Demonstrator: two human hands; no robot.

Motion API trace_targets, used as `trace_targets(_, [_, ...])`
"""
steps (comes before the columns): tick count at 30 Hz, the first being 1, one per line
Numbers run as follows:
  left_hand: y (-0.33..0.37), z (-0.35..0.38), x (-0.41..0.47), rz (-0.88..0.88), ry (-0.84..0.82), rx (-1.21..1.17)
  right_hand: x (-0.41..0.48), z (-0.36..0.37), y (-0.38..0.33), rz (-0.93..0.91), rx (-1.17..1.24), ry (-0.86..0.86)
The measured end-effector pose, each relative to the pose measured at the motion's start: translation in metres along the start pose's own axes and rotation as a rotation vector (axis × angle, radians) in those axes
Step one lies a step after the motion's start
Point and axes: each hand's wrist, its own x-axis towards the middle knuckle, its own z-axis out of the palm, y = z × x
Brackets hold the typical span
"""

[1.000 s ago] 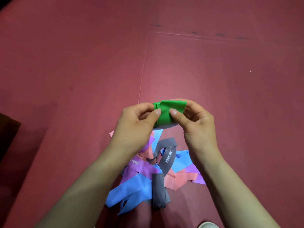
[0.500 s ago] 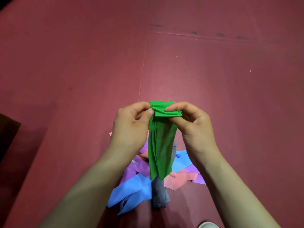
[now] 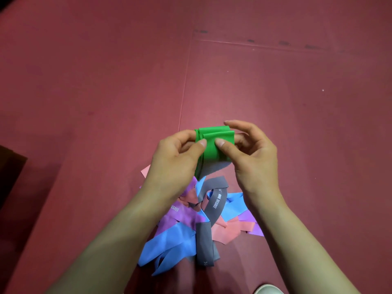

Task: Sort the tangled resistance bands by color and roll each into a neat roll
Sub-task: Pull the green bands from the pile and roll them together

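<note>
— What's under you?
— Dark red floor [image 3: 106, 81], one seam running away.
— And the green band [image 3: 214, 149]?
— Folded, hanging lengthwise toward me over the pile [image 3: 191, 234]; my left grip [image 3: 176, 162] and right grip [image 3: 254, 158] pinch its top.

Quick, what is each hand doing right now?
Left hand: closed, gripping the green band.
Right hand: closed, pinching the same green band.

I take this for a gym or exercise room. I see a dark red floor mat [image 3: 275, 102] with seams [image 3: 184, 88], and bands [image 3: 169, 240] heaped on it.
</note>
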Motion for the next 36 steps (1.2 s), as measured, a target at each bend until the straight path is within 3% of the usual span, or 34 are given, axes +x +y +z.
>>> trace_targets(5, [-0.002, 0.000, -0.001, 0.053, 0.008, -0.041, -0.001, 0.003, -0.002, 0.025, -0.016, 0.009])
trace_targets(8, [0.000, -0.003, 0.001, 0.052, 0.005, -0.066, -0.002, 0.002, -0.002, 0.183, 0.052, -0.006])
trace_targets(10, [0.002, -0.003, 0.001, 0.049, -0.021, -0.055, -0.001, 0.001, -0.003, 0.271, 0.107, -0.079])
trace_targets(12, [0.001, -0.003, 0.002, 0.043, -0.016, -0.001, -0.003, 0.001, -0.004, 0.231, 0.092, -0.158])
trace_targets(19, [-0.003, -0.001, -0.001, 0.198, 0.308, 0.372, -0.003, 0.011, -0.004, 0.074, -0.063, 0.059])
trace_targets(22, [-0.001, 0.004, -0.003, 0.271, 0.136, 0.401, -0.003, 0.011, -0.003, 0.087, -0.028, 0.079])
trace_targets(25, [-0.001, 0.007, -0.004, 0.205, 0.018, 0.308, -0.005, 0.010, -0.005, 0.135, 0.058, -0.040])
trace_targets(28, [0.002, 0.000, 0.000, 0.156, 0.042, 0.109, -0.005, 0.008, -0.006, 0.193, 0.230, -0.156])
trace_targets(31, [0.004, -0.008, 0.005, 0.163, 0.115, 0.080, -0.004, 0.007, -0.008, 0.222, 0.312, -0.211])
trace_targets(36, [0.003, -0.007, 0.003, 0.148, 0.051, 0.123, -0.003, 0.005, -0.008, 0.165, 0.216, -0.099])
